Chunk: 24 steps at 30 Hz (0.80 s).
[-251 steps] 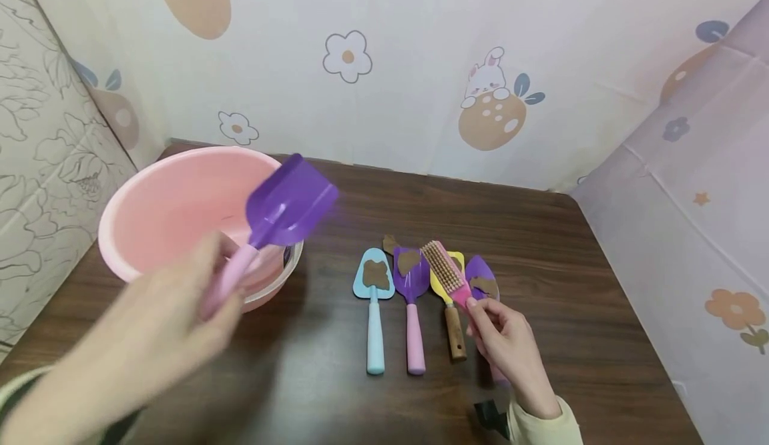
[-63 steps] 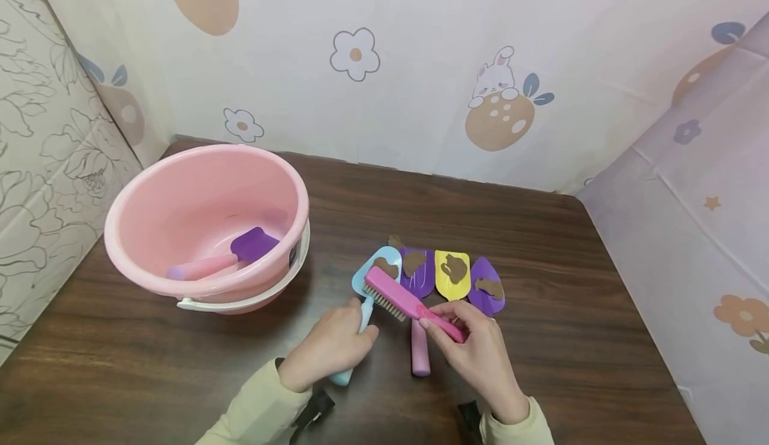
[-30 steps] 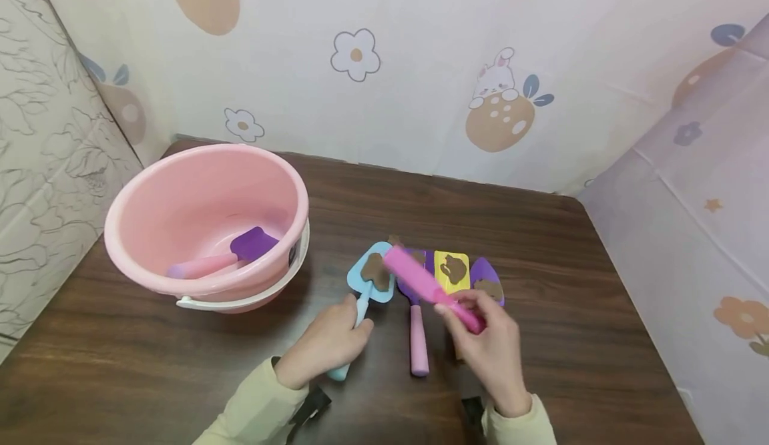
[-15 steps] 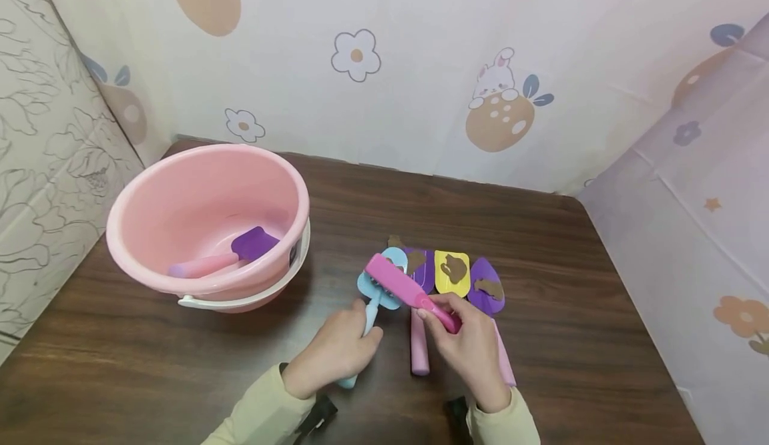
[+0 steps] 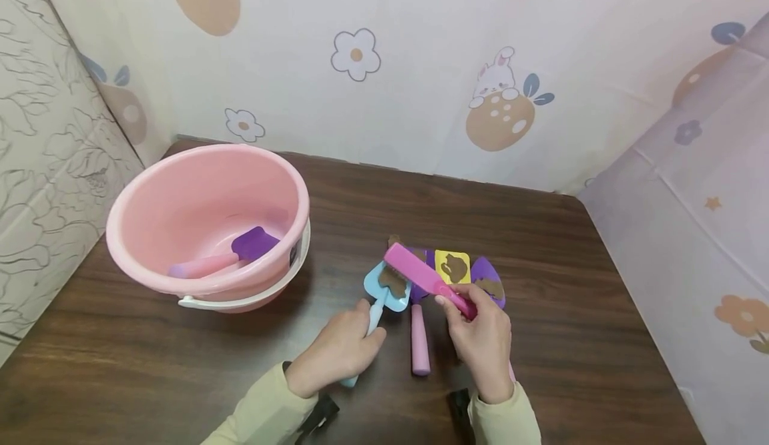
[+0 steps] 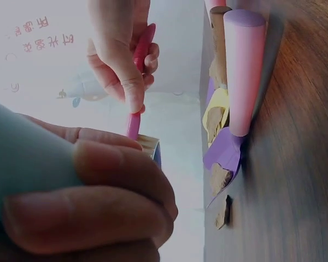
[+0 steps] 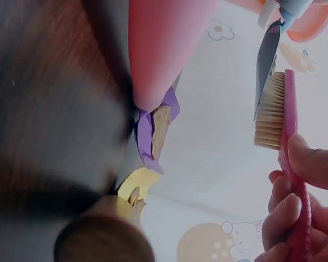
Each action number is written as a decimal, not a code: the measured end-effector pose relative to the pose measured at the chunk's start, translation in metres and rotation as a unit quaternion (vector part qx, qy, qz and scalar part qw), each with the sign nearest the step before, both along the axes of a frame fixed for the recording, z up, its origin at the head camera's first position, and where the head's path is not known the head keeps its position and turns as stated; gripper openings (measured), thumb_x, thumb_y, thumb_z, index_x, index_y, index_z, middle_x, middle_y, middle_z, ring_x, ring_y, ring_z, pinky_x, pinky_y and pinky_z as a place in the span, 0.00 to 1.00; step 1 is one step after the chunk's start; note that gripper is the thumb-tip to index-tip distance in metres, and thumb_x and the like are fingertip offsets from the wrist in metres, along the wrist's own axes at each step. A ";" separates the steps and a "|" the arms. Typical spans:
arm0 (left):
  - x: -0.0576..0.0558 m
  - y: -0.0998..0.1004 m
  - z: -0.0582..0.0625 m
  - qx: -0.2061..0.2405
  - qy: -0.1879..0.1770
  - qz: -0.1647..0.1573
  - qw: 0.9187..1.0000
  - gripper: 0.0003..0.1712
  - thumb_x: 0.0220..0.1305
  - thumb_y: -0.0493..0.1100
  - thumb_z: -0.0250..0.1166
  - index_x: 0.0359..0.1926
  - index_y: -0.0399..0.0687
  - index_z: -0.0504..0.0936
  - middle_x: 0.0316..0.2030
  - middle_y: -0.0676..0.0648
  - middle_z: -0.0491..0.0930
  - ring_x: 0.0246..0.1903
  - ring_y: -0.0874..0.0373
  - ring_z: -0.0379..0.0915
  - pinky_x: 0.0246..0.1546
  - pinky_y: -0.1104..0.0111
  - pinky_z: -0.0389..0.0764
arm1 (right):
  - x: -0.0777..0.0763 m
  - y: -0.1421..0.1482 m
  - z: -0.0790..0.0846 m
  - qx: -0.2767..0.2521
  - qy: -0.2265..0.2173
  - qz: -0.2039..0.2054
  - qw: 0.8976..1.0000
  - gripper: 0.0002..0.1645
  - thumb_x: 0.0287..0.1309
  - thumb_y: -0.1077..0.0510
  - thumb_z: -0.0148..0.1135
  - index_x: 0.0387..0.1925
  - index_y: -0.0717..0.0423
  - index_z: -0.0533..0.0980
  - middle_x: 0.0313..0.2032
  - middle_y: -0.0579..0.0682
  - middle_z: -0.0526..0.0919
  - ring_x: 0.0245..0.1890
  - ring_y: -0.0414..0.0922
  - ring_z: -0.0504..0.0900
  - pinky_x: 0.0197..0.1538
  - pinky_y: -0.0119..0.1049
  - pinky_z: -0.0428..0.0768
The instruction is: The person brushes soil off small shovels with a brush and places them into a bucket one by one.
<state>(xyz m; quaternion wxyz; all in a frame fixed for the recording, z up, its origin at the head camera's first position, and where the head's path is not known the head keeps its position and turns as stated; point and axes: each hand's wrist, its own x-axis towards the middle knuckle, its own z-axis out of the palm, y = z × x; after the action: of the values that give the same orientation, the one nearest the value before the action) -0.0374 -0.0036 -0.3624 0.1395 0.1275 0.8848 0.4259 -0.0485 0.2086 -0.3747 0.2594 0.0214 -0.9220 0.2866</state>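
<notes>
My left hand (image 5: pixel 339 348) grips the handle of a light blue toy shovel (image 5: pixel 374 283), raised off the table with a brown patch on its blade. In my right hand (image 5: pixel 485 341) is a pink brush (image 5: pixel 414 270), held by its handle over that blade. The right wrist view shows the bristles (image 7: pixel 270 117) against the blade. Just right of it lie a purple shovel with a pink handle (image 5: pixel 420 341), a yellow shovel (image 5: pixel 446 259) and a pointed purple shovel (image 5: pixel 484 271), all bearing brown patches. The brush and right hand partly cover them.
A large pink bucket (image 5: pixel 204 171) with a white handle (image 5: pixel 252 298) stands at the left. Inside it lies a purple shovel (image 5: pixel 255 243) with a pink handle. A brown scrap (image 5: pixel 393 239) lies behind the shovels on the dark wooden table (image 5: pixel 529 231). Patterned cloth walls surround the table.
The purple shovel, earlier in my left hand, now lies in the bucket; that hand has taken up the light blue shovel. The brush has moved to and fro over its blade.
</notes>
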 end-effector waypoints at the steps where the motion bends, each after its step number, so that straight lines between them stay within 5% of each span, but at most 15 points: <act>1: 0.000 0.000 0.000 0.001 0.000 -0.001 1.000 0.10 0.60 0.42 0.55 0.30 0.39 0.64 0.17 0.49 0.63 0.17 0.55 0.63 0.17 0.66 0.63 | -0.001 0.001 0.000 -0.002 0.003 -0.002 1.000 0.18 0.37 0.61 0.79 0.33 0.59 0.82 0.24 0.52 0.83 0.19 0.40 0.67 0.23 0.33 0.66; 4: 0.000 0.000 0.000 0.003 0.004 -0.007 1.000 0.11 0.60 0.42 0.55 0.30 0.39 0.65 0.18 0.49 0.63 0.18 0.55 0.63 0.18 0.66 0.64 | -0.004 0.005 0.000 0.007 0.014 -0.029 0.999 0.16 0.41 0.60 0.77 0.34 0.60 0.82 0.22 0.52 0.81 0.18 0.42 0.67 0.22 0.35 0.65; 9: 0.004 -0.005 0.001 0.004 0.005 -0.006 1.000 0.09 0.60 0.42 0.54 0.31 0.39 0.67 0.19 0.48 0.66 0.20 0.55 0.64 0.20 0.66 0.66 | -0.006 0.022 0.003 0.002 0.024 -0.143 0.989 0.15 0.48 0.56 0.73 0.36 0.60 0.80 0.21 0.54 0.80 0.17 0.44 0.69 0.22 0.38 0.62; 11: 0.003 -0.007 0.001 0.002 0.007 0.005 1.000 0.10 0.60 0.42 0.54 0.32 0.38 0.68 0.19 0.47 0.67 0.20 0.55 0.66 0.21 0.65 0.67 | -0.004 0.024 0.005 -0.021 0.023 -0.145 0.989 0.15 0.48 0.57 0.74 0.36 0.59 0.80 0.22 0.53 0.81 0.18 0.42 0.69 0.23 0.36 0.62; 16: -0.002 -0.007 -0.002 -0.012 0.008 0.009 1.000 0.10 0.61 0.42 0.54 0.32 0.37 0.68 0.19 0.45 0.69 0.21 0.53 0.67 0.22 0.63 0.68 | 0.007 0.011 0.003 -0.074 0.029 -0.009 0.997 0.13 0.44 0.62 0.75 0.34 0.57 0.81 0.19 0.46 0.78 0.18 0.34 0.66 0.22 0.26 0.63; 21: -0.003 -0.004 -0.003 -0.005 0.000 0.008 1.000 0.10 0.60 0.41 0.55 0.34 0.36 0.68 0.19 0.45 0.68 0.20 0.54 0.67 0.21 0.64 0.68 | 0.016 -0.006 0.003 -0.108 0.010 0.144 0.984 0.14 0.43 0.65 0.75 0.35 0.52 0.81 0.19 0.41 0.74 0.17 0.32 0.64 0.18 0.22 0.62; 24: -0.003 -0.003 -0.003 -0.002 0.000 0.013 1.000 0.08 0.60 0.40 0.55 0.29 0.38 0.70 0.17 0.47 0.66 0.18 0.56 0.66 0.18 0.65 0.66 | 0.017 -0.012 0.001 -0.088 -0.023 0.203 0.975 0.14 0.45 0.62 0.75 0.36 0.50 0.80 0.22 0.38 0.78 0.19 0.31 0.66 0.24 0.24 0.65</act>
<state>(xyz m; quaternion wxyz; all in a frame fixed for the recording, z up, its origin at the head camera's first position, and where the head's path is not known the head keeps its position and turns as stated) -0.0399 -0.0064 -0.3652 0.1345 0.1155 0.8871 0.4262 -0.0311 0.1962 -0.3740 0.1750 0.1789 -0.8755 0.4134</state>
